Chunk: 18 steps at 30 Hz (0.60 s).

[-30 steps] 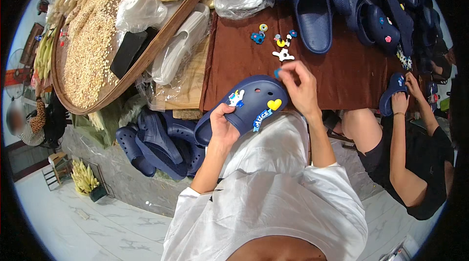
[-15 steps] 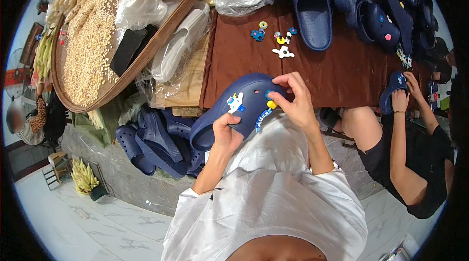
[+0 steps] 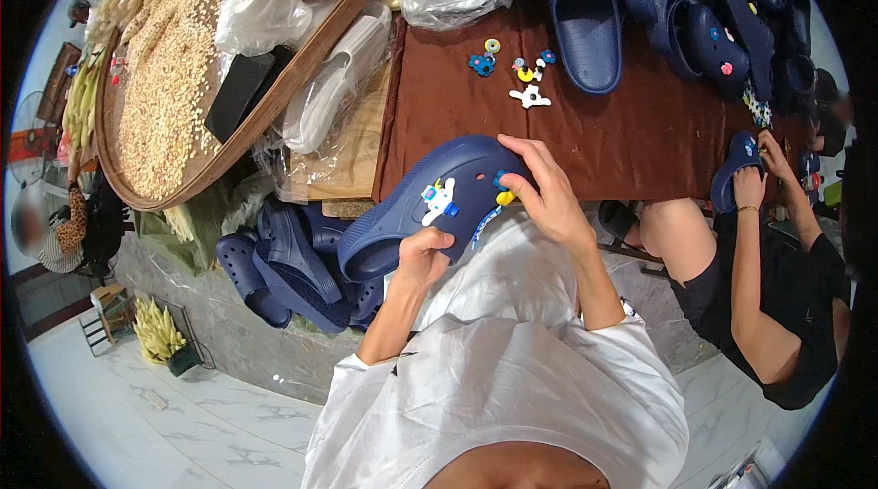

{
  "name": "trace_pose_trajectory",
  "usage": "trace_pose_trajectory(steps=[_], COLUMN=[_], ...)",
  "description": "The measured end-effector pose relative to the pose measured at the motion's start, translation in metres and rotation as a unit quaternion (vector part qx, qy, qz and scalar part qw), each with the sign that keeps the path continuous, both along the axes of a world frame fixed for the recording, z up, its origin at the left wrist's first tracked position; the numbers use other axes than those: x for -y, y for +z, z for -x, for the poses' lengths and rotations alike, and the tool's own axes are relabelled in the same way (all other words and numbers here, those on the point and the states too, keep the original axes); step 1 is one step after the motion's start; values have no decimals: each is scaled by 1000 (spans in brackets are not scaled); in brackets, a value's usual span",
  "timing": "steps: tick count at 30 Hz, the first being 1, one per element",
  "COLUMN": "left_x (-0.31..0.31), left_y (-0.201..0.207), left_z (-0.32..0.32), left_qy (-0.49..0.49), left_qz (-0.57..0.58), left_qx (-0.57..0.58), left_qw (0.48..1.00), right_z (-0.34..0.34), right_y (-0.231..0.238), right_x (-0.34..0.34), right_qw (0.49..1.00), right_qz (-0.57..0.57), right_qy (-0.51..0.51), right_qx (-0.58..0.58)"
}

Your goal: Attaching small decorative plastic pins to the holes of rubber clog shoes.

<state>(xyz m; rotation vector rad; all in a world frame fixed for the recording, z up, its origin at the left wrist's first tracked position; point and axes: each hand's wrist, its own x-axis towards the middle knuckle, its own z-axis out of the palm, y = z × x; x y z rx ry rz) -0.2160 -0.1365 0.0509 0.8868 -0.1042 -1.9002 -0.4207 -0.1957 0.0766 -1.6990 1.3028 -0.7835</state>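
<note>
A navy-blue clog (image 3: 402, 205) is held up in front of me, its toe end to the upper right. My left hand (image 3: 425, 254) grips its near rim, thumb on top. My right hand (image 3: 549, 192) wraps the toe end, with the thumb pressing at a blue flower charm (image 3: 499, 180). A white character charm (image 3: 440, 202) with blue parts sits on the upper. Beside the right thumb are a yellow charm (image 3: 505, 198) and a blue lettered strip charm (image 3: 485, 225). One hole (image 3: 480, 176) near the toe shows no charm in it.
Loose charms (image 3: 530, 96) lie on the brown cloth (image 3: 439, 114) ahead. Finished-looking clogs (image 3: 590, 41) crowd the far right. A woven tray (image 3: 210, 164) of grain stands left, and more clogs (image 3: 297, 260) hang or lie below. At right, another person's hands (image 3: 764, 173) hold a clog.
The clog has tilted and shifted slightly left in my hands. My right fingers have moved from a pinch above the charm to lie along the toe. The neighbour's upper hand shifted slightly.
</note>
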Motion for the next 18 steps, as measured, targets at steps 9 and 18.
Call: trace_pose_trajectory(steps=[9, 18], left_x=[10, 8], left_y=[3, 2], left_z=[-3, 1], left_qy=[48, 34], left_qz=[-21, -11], left_qx=[-75, -86], left_qw=[996, 996], right_z=[-3, -2], right_y=[-3, 0], right_x=[-5, 1], right_qw=[1000, 998], right_qz=[26, -20], right_qy=[-2, -24], right_qx=[2, 49])
